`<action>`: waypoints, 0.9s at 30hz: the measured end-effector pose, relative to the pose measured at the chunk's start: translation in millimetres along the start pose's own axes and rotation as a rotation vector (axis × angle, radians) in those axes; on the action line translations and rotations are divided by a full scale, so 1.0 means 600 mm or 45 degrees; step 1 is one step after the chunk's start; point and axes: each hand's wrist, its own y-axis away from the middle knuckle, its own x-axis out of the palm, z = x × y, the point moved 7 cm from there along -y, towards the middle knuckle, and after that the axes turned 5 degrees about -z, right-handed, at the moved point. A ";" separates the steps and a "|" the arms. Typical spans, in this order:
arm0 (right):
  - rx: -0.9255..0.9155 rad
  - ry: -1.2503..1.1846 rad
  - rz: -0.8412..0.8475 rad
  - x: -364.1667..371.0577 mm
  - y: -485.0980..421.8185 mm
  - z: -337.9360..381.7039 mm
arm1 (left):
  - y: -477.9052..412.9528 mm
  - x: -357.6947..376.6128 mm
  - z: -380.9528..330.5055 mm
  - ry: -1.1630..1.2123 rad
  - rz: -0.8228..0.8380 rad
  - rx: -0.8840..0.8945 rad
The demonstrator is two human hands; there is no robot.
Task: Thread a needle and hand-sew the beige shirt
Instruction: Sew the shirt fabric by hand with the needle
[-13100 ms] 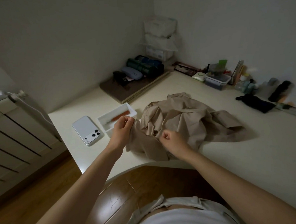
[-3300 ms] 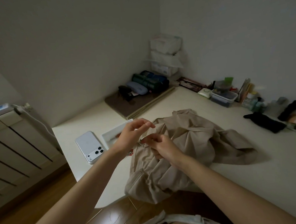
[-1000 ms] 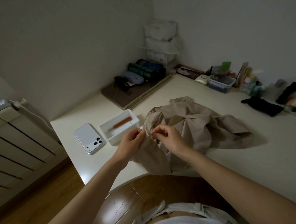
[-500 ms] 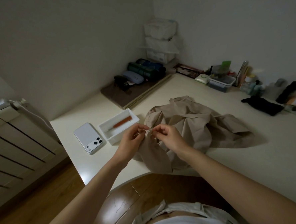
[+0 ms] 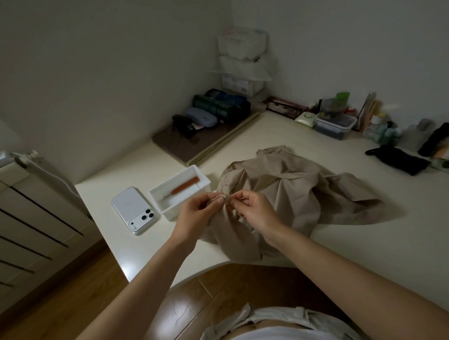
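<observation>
Left hand and right hand apparently both pinch one raised fold of crumpled beige shirt.

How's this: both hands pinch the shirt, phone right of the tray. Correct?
No. The head view shows the phone left of the tray. The left hand and right hand do pinch the shirt.
</observation>
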 end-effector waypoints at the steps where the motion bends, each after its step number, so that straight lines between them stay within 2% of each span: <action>1: 0.003 0.001 -0.019 -0.001 0.000 -0.001 | -0.001 -0.001 0.001 0.004 -0.014 -0.016; 14: -0.084 0.103 -0.092 0.001 0.006 -0.012 | 0.002 -0.003 0.017 0.000 -0.062 -0.122; 20: -0.068 0.047 0.032 0.005 0.008 -0.004 | -0.002 -0.009 0.009 -0.010 -0.118 -0.063; 27: -0.279 0.348 -0.085 -0.007 0.014 0.008 | -0.005 -0.017 0.003 0.005 -0.176 -0.047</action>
